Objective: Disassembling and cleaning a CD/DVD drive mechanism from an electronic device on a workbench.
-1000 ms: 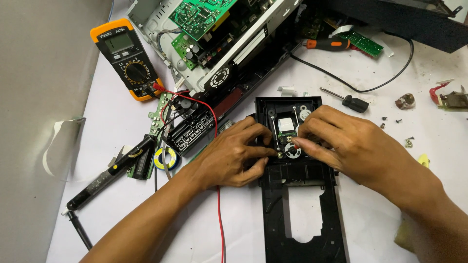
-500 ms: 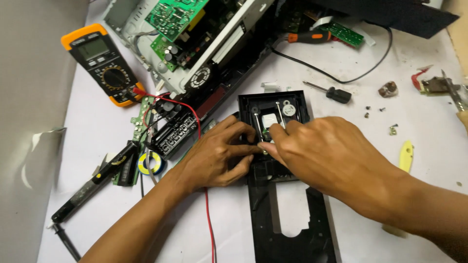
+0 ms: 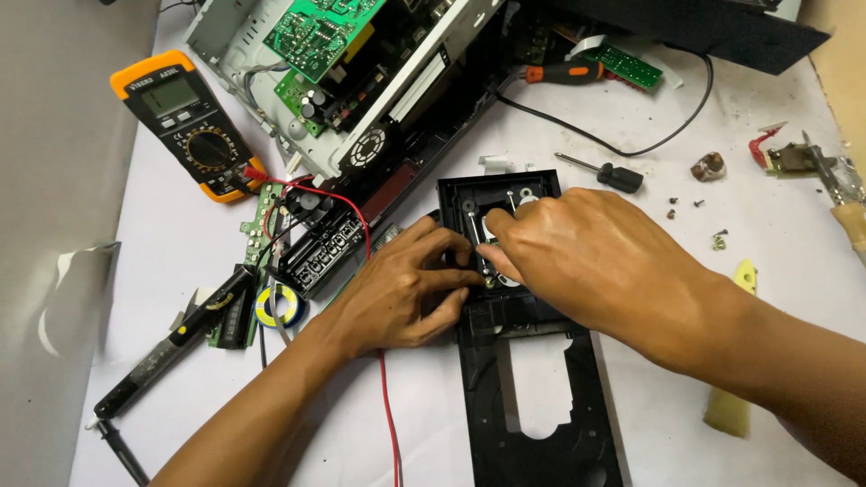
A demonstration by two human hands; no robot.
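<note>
Both hands meet over the upper part of a black plastic disc tray assembly (image 3: 532, 397), which lies flat on the white worktop (image 3: 162, 271) with its long axis running from the middle of the view down to the bottom edge. The left hand (image 3: 406, 293) rests curled against the tray's left rim, fingertips pressed at the small metal mechanism (image 3: 483, 243) set in the tray's top end. The right hand (image 3: 586, 252) lies over that mechanism, fingers bent down onto it; whether it pinches a part I cannot tell.

Open worktop lies right of the tray, between it and a yellow sliver (image 3: 744, 275) near the right edge. To the left the room is tighter: a red lead (image 3: 390, 415) runs just beside the tray.

An orange-cased multimeter (image 3: 189, 122) with a dark dial sits top left. A green circuit board (image 3: 316, 32) tops the open metal chassis (image 3: 379, 90) above the tray. A black-handled screwdriver (image 3: 604, 171) lies near the tray's upper right corner.
</note>
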